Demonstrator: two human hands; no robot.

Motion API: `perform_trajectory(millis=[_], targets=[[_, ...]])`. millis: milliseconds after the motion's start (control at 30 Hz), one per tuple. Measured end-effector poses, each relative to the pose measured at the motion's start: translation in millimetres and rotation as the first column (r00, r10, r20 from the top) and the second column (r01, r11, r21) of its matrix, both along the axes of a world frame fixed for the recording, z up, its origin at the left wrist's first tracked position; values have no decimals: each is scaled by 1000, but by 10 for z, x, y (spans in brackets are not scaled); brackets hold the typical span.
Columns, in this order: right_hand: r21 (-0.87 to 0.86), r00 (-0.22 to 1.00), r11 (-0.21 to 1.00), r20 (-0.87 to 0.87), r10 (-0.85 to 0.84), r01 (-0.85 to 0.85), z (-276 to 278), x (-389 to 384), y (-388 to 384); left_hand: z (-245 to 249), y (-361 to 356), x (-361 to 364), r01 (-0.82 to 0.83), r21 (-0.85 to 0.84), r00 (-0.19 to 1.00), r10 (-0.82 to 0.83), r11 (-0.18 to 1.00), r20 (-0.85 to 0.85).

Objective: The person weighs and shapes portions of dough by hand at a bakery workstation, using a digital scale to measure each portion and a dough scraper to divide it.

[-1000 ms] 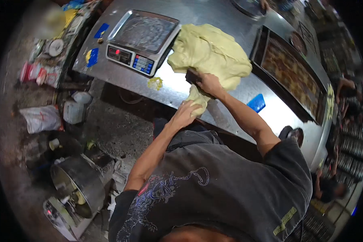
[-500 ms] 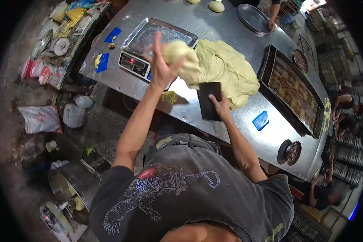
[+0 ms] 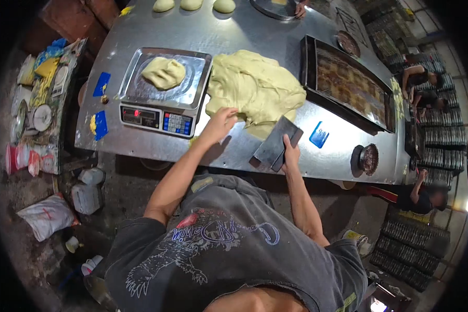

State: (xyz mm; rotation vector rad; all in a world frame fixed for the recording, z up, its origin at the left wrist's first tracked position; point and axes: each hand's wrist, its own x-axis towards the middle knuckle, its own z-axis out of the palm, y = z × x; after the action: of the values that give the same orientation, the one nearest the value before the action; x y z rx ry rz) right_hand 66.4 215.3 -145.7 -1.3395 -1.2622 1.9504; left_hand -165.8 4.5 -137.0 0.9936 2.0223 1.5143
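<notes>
My left hand (image 3: 221, 124) is at the near left edge of a large, soft mass of pale yellow dough (image 3: 257, 88), its fingers curled in at the dough's edge. In my right hand (image 3: 291, 154) is a dark, flat rectangular dough scraper (image 3: 276, 143), tilted close to the near edge of the dough. Left of the mass stands a digital scale (image 3: 156, 119) with a red display and blue keys. On its metal pan (image 3: 192, 86) lies a folded lump of dough (image 3: 164, 73).
Blue plastic scrapers (image 3: 319, 134) lie on the steel table (image 3: 244, 31). Several round dough balls (image 3: 223, 5) sit at the far edge. A dark-rimmed baking tray (image 3: 312, 65) stands to the right. Another person's hand (image 3: 300, 9) is at a round pan (image 3: 274, 9). More people are at far right.
The dough lump that was at my left hand now rests on the scale pan. My left hand has moved right to the large dough. The scraper has tilted, and the view has shifted.
</notes>
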Motion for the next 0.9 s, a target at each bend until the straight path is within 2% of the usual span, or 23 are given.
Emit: perform_trajectory(millis=[33, 67, 133, 167, 200, 267, 300, 367, 400, 467, 500, 533, 567, 600, 667, 700, 733, 800, 867, 900], targets=[[-4, 997, 999, -55, -50, 50, -25, 81, -7, -127, 125, 81, -93, -53, 966, 77, 994, -246], [61, 999, 998, 21, -25, 24, -43, 170, 40, -252, 253, 102, -224, -136, 918, 162, 965, -362], [171, 982, 984, 186, 17, -49, 12, 304, 77, -263, 403, 22, -506, -203, 759, 322, 838, -565], [143, 973, 982, 213, 91, -123, 46, 354, 125, -271, 413, -5, -581, -233, 726, 368, 780, -582], [194, 943, 960, 303, 136, -200, 211, 304, 112, -344, 401, -72, -502, -436, 851, 335, 747, -406], [347, 937, 877, 232, 262, -332, 199, 163, 180, -496, 282, -138, -492, -389, 850, 332, 779, -410], [414, 885, 788, 309, 350, -456, 314, 35, 194, -603, 218, -230, -470, -360, 873, 364, 806, -324], [550, 816, 605, 347, 462, -577, 453, -334, 143, -634, 102, -315, -463, -333, 885, 450, 821, -121], [608, 776, 499, 370, 510, -618, 482, -532, 85, -627, 40, -212, -522, -298, 851, 511, 799, -119], [629, 661, 281, 520, 540, -725, 464, -926, -97, -636, -42, 172, -632, -223, 773, 624, 742, -114], [634, 600, 170, 562, 569, -755, 457, -1096, -212, -501, -94, 390, -635, -219, 752, 658, 741, 45], [630, 531, 50, 606, 592, -775, 444, -1223, -350, -431, -108, 624, -697, -194, 672, 723, 691, 160], [709, 517, -99, 595, 615, -699, 416, -1276, -499, -360, -122, 801, -708, -241, 642, 747, 664, 170], [683, 452, -231, 660, 600, -692, 197, -1347, -617, -321, -157, 933, -724, -283, 603, 777, 628, 182], [645, 383, -316, 706, 596, -696, -107, -1410, -787, -658, -324, 1027, -722, -312, 492, 775, 617, 395], [638, 366, -333, 712, 600, -694, -280, -1494, -800, -498, -454, 1057, -679, -403, 552, 788, 614, 272], [646, 353, -328, 695, 626, -690, -198, -1535, -785, -359, -509, 1121, -718, -349, 484, 793, 602, 370], [524, 271, -319, 765, 585, -790, -105, -1688, -703, -265, -662, 1224, -765, -159, 457, 700, 624, 549], [495, 167, -247, 650, 741, -833, -367, -1855, -405, 25, -797, 1232, -777, -111, 418, 640, 619, 645], [378, 105, -221, 676, 730, -899, 24, -1796, -417, 164, -858, 1211, -786, -86, 407, 617, 612, 674]])
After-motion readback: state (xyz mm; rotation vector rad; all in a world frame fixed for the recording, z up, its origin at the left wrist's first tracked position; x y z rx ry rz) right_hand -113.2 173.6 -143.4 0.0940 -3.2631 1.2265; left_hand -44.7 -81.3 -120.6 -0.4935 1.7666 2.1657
